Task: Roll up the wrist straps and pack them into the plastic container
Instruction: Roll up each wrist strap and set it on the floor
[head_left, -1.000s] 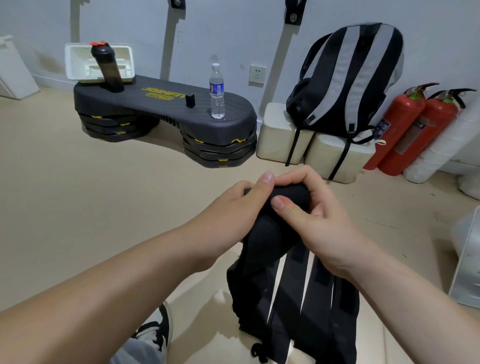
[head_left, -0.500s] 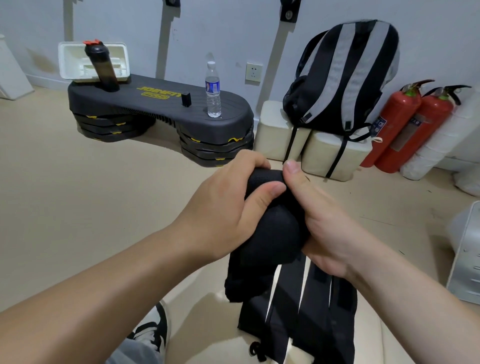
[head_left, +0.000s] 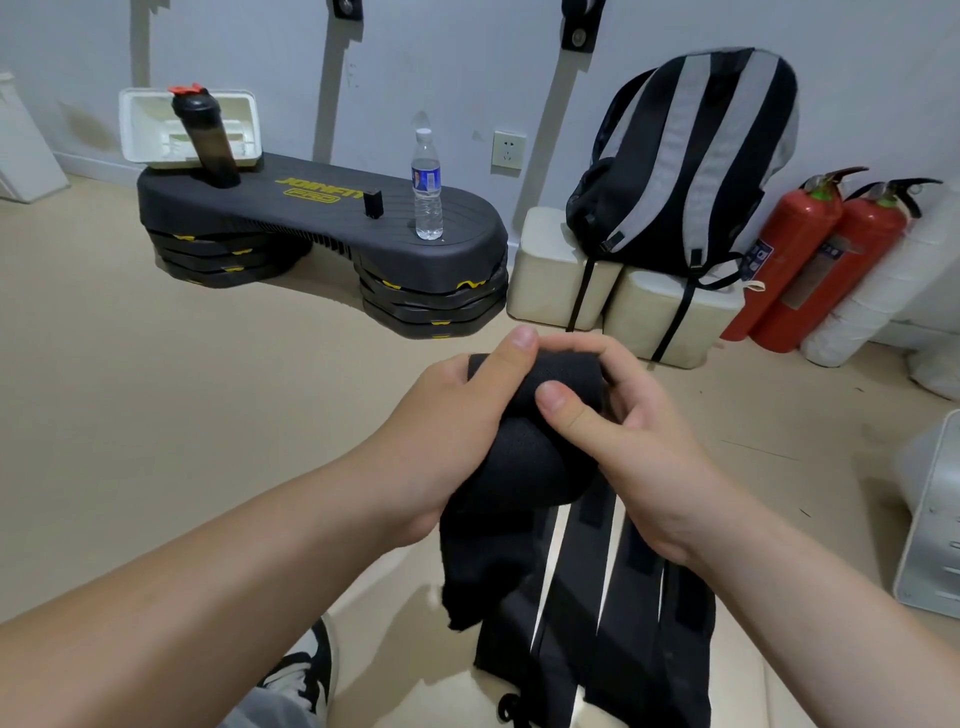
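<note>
A black wrist strap (head_left: 524, 457) is partly rolled into a thick bundle in mid-air at the centre of the head view. My left hand (head_left: 441, 431) grips the roll from the left, thumb over its top. My right hand (head_left: 623, 415) holds it from the right, thumb pressing on the front and fingers curled over the top. The loose end of the strap hangs down below the roll. Several more black straps (head_left: 613, 623) hang flat beneath my hands. A white open plastic container (head_left: 140, 124) stands at the far left on a black bench.
The black bench (head_left: 322, 218) carries a dark shaker bottle (head_left: 205, 140) and a water bottle (head_left: 427, 187). A striped backpack (head_left: 685, 156) sits on white blocks by the wall, with two red fire extinguishers (head_left: 810, 249) to its right. A shoe (head_left: 306, 670) shows at the bottom.
Both hands have turned the roll: my left thumb has moved back over its top and my right thumb now presses the front. The roll has grown thicker.
</note>
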